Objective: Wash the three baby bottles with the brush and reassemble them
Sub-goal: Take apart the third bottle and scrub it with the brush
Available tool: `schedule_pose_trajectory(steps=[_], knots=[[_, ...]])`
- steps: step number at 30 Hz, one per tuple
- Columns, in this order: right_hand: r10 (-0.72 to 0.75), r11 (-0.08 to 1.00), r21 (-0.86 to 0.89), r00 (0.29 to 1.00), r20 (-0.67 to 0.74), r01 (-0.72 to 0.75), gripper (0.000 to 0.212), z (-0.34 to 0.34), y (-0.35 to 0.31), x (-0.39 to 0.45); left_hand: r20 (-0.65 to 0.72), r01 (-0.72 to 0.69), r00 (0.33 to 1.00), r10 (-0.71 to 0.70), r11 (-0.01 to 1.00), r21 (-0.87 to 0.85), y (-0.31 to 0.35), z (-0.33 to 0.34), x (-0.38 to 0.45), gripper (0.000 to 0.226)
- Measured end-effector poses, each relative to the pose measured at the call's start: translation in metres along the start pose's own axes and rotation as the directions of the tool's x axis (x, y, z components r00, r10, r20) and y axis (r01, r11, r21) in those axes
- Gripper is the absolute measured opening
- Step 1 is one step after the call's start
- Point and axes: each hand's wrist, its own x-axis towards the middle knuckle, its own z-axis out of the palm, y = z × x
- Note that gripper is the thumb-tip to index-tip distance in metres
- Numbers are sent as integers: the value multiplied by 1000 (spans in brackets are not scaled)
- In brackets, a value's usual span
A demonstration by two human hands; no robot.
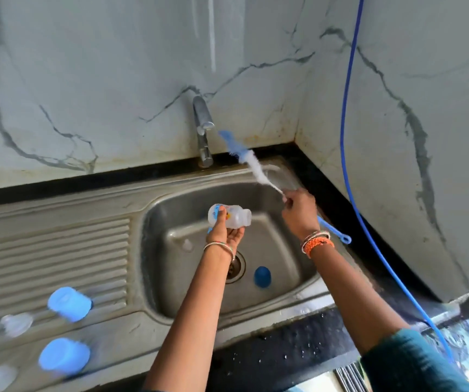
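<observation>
The marble-patterned wall [114,66] forms a corner behind the black desk [298,349]; a stainless sink [171,312] is set into the desk, with a ribbed drainboard [52,250] on its left side; a steel tap [203,131] rises at the rear rim of the basin; a blue hose [349,108] hangs down the right wall and runs along the desk edge. On the drainboard lie two blue caps [69,304], blurred, with clear pieces beside them that are too blurred to identify; a further blue cap [262,276] lies in the basin, just right of the drain [234,267]. The left hand [223,236] is raised over the basin, its grip clamped on the baby bottle [229,216]; the bottle is held horizontally, open neck pointing right, thumb across its printed side. The right hand [298,210] is above the right rim of the basin, its grip pinched on the thin stem of the bottle brush [251,162]; the brush angles up and left toward the tap, white bristles in the middle, blue tip uppermost, apart from the bottle; a blue loop handle [335,232] projects below the right wrist.
</observation>
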Motion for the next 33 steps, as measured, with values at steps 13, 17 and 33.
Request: schedule_pose_trajectory(steps=[13,17,33], knots=[[-195,978,39,969,-153,203,15,-21,-67,26,-161,-402,916,369,842,-361,117,-42,-28,23],[-271,957,75,956,-112,281,11,-29,-68,31,-168,-440,898,407,816,-376,136,-57,-35,27],[-484,875,-38,871,-83,482,12,-31,-88,9,85,-319,931,356,903,-286,134,-59,-44,51]])
